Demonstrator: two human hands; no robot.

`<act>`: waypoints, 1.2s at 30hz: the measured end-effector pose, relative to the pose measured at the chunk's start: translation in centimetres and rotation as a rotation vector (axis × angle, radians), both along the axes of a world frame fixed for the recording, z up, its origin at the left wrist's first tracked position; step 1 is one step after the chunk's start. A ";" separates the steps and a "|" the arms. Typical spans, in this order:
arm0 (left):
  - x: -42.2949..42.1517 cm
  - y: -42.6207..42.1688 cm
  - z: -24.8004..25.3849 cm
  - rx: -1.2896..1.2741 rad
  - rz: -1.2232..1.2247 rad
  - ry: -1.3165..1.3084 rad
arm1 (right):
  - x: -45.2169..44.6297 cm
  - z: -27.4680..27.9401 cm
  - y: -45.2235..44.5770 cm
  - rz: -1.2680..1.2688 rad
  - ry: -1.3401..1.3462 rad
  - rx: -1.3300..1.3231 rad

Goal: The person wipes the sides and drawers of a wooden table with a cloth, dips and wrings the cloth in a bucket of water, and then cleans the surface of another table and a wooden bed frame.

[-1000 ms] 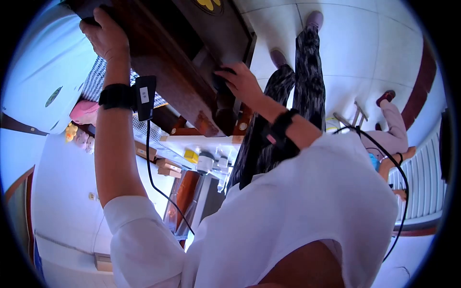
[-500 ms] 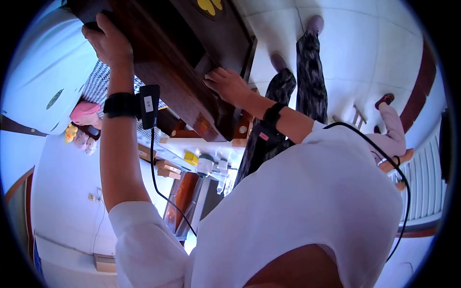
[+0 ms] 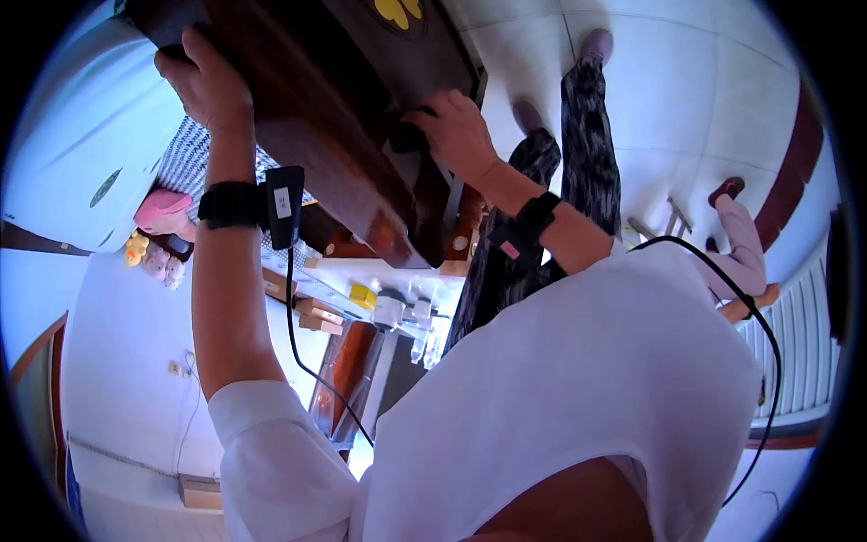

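A dark brown wooden piece of furniture (image 3: 316,135) slants across the upper middle, with a dark opening along it. My left hand (image 3: 209,88) is closed round its upper left edge, the fingertips partly hidden. My right hand (image 3: 457,135) is at the right side of the furniture, fingers bent and closed on a small black object (image 3: 408,137), too dark to identify. Beyond it, a dark panel (image 3: 433,54) carries a yellow emblem (image 3: 397,11). Black straps with small devices are on both wrists; a cable hangs from the left one.
Pale covered furniture (image 3: 81,154) and a pink item (image 3: 163,212) with plush toys (image 3: 155,262) are at left. A white surface (image 3: 370,275) holds a yellow box (image 3: 362,296) and small containers. My legs stand on floor tiles; another person (image 3: 742,244) is at right, near a stool (image 3: 677,217).
My right hand moved left along the wood, then back up and right, the black object showing again at its fingers. My left hand keeps its hold, shifted slightly right in view.
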State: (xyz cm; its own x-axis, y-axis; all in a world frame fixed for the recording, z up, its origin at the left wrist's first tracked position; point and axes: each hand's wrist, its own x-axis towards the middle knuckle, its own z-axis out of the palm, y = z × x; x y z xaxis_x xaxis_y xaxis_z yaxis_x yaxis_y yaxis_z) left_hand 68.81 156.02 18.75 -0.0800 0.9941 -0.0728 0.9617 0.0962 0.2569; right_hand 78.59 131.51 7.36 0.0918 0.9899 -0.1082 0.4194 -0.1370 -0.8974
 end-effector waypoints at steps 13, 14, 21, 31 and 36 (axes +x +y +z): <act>0.3 -0.1 0.0 -0.005 0.035 0.005 | -6.0 1.7 0.7 -0.645 0.918 -0.364; 0.1 0.2 -0.3 -0.002 0.032 0.005 | -5.3 2.5 2.1 -0.646 0.920 -0.359; -0.2 0.3 -0.5 0.009 0.019 0.005 | -6.1 -0.7 0.2 -0.655 0.774 -0.357; -0.7 0.4 -0.6 0.062 -0.030 0.019 | -6.2 0.1 -12.2 -0.428 0.561 -0.607; -0.8 0.5 -0.5 0.028 0.032 -0.008 | -9.7 -8.3 -9.5 -0.501 0.585 -0.620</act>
